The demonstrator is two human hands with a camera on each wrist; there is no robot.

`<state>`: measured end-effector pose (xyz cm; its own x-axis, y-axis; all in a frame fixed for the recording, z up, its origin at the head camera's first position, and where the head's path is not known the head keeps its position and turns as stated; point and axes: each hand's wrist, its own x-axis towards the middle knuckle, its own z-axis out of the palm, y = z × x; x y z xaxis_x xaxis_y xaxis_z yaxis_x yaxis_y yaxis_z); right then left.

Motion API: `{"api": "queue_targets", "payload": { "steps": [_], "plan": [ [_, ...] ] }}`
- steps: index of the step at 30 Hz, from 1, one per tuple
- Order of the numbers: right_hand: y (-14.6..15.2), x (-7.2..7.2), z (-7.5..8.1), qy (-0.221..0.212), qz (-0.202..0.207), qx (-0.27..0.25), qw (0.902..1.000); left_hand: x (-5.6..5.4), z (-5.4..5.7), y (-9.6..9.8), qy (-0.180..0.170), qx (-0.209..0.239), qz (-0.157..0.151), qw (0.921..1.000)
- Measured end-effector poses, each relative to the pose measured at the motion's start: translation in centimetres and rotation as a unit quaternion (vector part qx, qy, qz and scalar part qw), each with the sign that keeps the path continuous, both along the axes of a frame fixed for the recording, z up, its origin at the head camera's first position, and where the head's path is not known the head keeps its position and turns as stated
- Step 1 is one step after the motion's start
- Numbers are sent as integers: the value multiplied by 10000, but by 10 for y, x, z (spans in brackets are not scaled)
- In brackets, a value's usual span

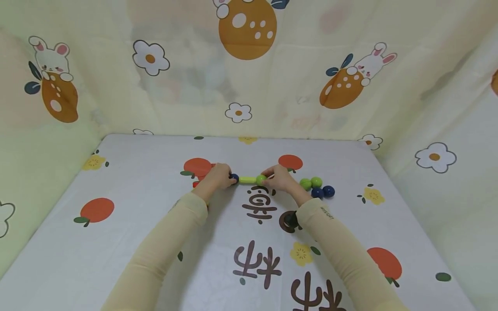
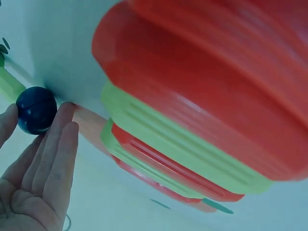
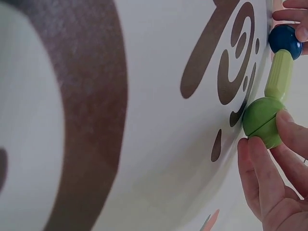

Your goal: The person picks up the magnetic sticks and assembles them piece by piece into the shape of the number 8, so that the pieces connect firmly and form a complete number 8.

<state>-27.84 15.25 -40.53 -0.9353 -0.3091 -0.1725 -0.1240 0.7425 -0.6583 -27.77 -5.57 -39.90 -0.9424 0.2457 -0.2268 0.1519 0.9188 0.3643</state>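
Near the far middle of the table, a light green ridged rod (image 1: 247, 180) joins a dark blue ball (image 1: 234, 178) at its left end and a green ball (image 1: 261, 180) at its right end. My left hand (image 1: 220, 175) pinches the blue ball between thumb and fingertips, as the left wrist view shows with the ball (image 2: 36, 110). The green ball (image 3: 263, 121), with a seam across it, sits between the thumb and fingers of my right hand (image 3: 281, 180). Both balls are close to the tablecloth in the head view.
Red rods (image 2: 202, 91) and light green rods (image 2: 187, 142) lie side by side next to the left hand, mostly hidden by that arm in the head view. Right of the right hand lie two green balls (image 1: 316, 182) and two dark blue balls (image 1: 328, 191). Patterned curtains (image 1: 186, 99) surround the table.
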Motion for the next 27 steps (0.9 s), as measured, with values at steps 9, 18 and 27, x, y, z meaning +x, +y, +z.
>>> {"api": "queue_targets", "payload": {
  "steps": [9, 18, 27],
  "plan": [
    [-1, -1, -1, -17, -98, 80, 9999, -2, 10, -10, 79, 267, 54, 9996],
    [0, -1, 0, 10, -92, 121, 9999, 1, 12, -24, 41, 221, 156, 9996],
    [-1, 0, -2, 139, -113, 91, 9998, 14, 6, -54, -23, 151, -107, 9998]
  ]
}}
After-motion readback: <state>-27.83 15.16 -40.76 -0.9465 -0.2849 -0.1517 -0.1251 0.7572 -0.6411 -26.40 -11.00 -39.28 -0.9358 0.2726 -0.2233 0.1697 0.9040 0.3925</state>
